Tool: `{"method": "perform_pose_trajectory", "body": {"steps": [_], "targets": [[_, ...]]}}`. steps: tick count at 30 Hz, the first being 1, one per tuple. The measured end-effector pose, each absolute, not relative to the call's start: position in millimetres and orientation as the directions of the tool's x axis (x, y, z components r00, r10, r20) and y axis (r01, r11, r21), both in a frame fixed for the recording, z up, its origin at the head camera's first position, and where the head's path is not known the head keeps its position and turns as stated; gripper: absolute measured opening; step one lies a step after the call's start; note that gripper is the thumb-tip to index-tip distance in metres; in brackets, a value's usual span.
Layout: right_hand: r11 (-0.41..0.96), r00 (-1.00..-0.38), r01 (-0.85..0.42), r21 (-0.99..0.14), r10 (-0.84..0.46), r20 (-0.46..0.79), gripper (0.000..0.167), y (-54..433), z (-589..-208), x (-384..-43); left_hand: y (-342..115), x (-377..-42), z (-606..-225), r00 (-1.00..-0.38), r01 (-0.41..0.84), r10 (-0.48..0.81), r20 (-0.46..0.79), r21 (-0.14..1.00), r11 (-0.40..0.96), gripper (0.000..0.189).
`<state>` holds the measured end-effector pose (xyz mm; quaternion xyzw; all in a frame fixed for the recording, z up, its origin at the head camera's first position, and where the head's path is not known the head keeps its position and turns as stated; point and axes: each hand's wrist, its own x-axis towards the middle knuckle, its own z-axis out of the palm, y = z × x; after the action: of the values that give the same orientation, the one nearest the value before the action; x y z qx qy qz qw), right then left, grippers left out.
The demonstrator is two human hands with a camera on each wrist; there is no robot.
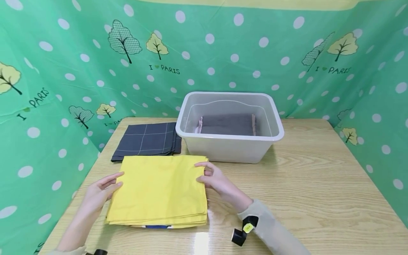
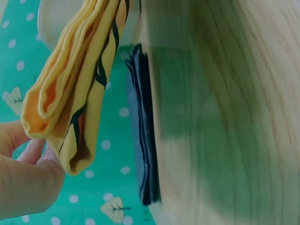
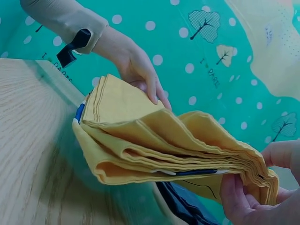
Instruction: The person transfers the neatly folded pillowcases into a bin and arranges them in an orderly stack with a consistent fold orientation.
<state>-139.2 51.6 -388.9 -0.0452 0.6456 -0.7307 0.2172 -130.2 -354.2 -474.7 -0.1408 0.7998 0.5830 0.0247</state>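
Note:
A folded yellow cloth (image 1: 159,191) with several layers is held up between both hands, off the table. My left hand (image 1: 101,189) grips its left edge, thumb on top and fingers partly hidden; the left wrist view shows the layered cloth (image 2: 70,89) pinched at a corner by the hand (image 2: 30,173). On the opposite edge, my right hand (image 1: 220,180) pinches the layers between thumb and fingers, seen closely in the right wrist view as the hand (image 3: 253,197). Dark blue and white print shows along the cloth's lower layer.
Behind the cloth lies a folded dark checked cloth (image 1: 146,140) on the wooden table (image 1: 318,184). A light grey plastic bin (image 1: 226,148) stands at the back, with a folded dark grey cloth (image 1: 227,124) inside. A green dotted curtain (image 1: 223,46) surrounds the table's back and sides.

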Motion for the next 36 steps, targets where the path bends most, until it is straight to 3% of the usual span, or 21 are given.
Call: {"method": "perform_pose_trajectory", "body": {"steps": [5, 15, 23, 30, 36], "targets": [[-0.052, -0.906, 0.254, -0.966, -0.363, -0.219, 0.046, 62, -385, -139, -343, -134, -477, -0.970, -0.204, -0.179, -0.164, 0.950, 0.236, 0.046], [-0.011, -0.914, 0.219, -0.976, -0.352, -0.202, 0.045, 84, -377, -138, -295, -124, -435, -0.979, -0.190, -0.106, -0.176, 0.972, 0.137, 0.042], [0.033, -0.925, 0.213, -0.976, -0.314, -0.213, 0.043, 101, -371, -136, -289, -138, -459, -0.990, -0.124, -0.081, -0.115, 0.986, 0.112, 0.042], [0.061, -0.934, 0.186, -0.981, -0.299, -0.195, 0.042, 116, -364, -134, -228, -113, -370, -0.968, -0.250, -0.066, -0.242, 0.955, 0.157, 0.035], [0.078, -0.939, 0.171, -0.982, -0.289, -0.186, 0.042, 129, -357, -131, -210, -112, -355, -0.959, -0.282, -0.047, -0.279, 0.947, 0.152, 0.046]]}}
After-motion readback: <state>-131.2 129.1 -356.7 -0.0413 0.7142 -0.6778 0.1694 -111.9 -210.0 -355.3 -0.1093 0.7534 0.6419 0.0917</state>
